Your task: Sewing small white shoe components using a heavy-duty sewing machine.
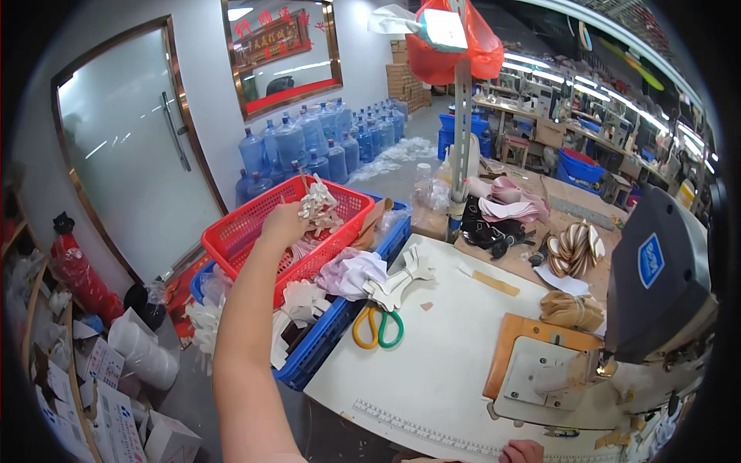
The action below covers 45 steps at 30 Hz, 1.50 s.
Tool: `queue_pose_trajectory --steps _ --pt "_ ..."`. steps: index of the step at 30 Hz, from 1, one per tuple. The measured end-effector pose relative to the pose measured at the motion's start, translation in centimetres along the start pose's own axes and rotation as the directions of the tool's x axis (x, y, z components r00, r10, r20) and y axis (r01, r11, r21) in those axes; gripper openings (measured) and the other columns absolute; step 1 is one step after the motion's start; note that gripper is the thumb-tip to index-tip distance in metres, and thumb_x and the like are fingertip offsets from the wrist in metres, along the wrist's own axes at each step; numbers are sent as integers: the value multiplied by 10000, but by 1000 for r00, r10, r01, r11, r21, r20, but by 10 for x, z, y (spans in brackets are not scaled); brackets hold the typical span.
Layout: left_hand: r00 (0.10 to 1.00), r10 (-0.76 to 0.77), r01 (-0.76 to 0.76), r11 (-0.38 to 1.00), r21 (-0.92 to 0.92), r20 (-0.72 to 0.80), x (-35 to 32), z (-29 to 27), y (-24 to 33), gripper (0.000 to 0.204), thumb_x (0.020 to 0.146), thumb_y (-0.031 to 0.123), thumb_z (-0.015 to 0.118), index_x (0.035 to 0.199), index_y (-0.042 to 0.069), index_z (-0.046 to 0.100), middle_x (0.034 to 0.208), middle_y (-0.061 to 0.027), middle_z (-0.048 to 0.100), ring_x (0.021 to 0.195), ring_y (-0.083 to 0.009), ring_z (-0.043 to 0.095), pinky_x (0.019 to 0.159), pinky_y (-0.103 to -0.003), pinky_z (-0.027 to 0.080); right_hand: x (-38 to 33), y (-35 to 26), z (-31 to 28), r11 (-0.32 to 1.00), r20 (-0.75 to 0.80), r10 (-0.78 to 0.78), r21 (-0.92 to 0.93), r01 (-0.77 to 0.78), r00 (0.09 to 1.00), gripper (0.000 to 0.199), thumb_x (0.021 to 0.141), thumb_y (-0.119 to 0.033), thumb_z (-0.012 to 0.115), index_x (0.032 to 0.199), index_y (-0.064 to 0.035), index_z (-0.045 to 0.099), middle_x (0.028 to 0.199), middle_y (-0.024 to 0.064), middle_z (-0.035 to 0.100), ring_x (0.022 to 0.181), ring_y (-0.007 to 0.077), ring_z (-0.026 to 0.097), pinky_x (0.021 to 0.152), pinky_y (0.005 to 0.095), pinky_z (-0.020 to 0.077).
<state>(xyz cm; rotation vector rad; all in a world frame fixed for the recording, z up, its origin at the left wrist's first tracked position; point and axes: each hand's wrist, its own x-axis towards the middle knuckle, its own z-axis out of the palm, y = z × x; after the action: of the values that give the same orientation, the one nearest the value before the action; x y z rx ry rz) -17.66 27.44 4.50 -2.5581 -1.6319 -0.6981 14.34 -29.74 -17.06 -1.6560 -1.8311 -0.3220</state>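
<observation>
My left arm reaches across to a red plastic basket (332, 261). Up at its far side, my left hand (282, 225) has its fingers closed at a bundle of white cut pieces (319, 207); the fingertips are partly hidden. Pink pieces lie below the hand in the basket. Low in the picture, at the table's near edge, only the curled fingers of my right hand (522, 451) show, and whatever they may hold is out of sight. Scissors with yellow and green handles (378, 329) lie on the white tabletop (432, 363), beside a tied bundle of white pieces (400, 279).
Under the red basket sits a blue crate (309, 356) with cloth and white pieces. A sewing machine (656, 270) stands at the right, near a tan bundle (572, 310). A metal post (461, 116) rises behind the table. Blue water bottles (305, 139) line the wall.
</observation>
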Motion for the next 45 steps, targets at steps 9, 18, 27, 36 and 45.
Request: queue_pose_trajectory --steps 9,18,27,36,45 --pt "967 -54 -55 909 412 248 91 71 0 1211 545 395 838 1468 258 68 1511 -180 92 1329 -491 200 1027 -604 270 6 -15 -16 979 67 127 -166 -115 990 246 777 -113 675 1013 -79 618 1013 76 611 908 251 586 760 367 462" --pt "936 -38 -51 969 241 351 128 151 -82 1152 494 250 852 1427 365 186 1437 -208 206 1166 -465 448 963 -571 377 40 -37 -26 925 142 344 -222 -309 928 280 734 -60 672 1010 -55 628 1026 90 599 921 261 567 797 371 443" --pt "974 -111 115 993 11 -196 117 127 -74 550 738 189 691 1252 184 497 1097 -148 602 985 -353 597 817 -451 492 44 -40 -22 912 146 372 -242 -332 917 292 716 -33 657 1004 -53 614 1009 102 588 919 276 559 802 381 434" --pt "909 -287 -237 240 -942 -302 107 31 -38 631 703 -22 659 1280 67 419 1117 -80 569 946 -219 595 760 -333 508 49 -42 -29 923 81 338 -224 -314 938 282 746 -58 656 1022 -47 595 1016 114 565 936 288 544 810 395 425" --pt "734 250 671 -123 -731 632 -124 122 213 292 823 129 616 1092 18 596 1025 -73 616 916 -181 607 785 -375 529 145 -44 -7 988 -180 152 4 -154 972 477 733 -292 716 1140 -88 575 1289 193 440 1180 411 426 946 531 348"
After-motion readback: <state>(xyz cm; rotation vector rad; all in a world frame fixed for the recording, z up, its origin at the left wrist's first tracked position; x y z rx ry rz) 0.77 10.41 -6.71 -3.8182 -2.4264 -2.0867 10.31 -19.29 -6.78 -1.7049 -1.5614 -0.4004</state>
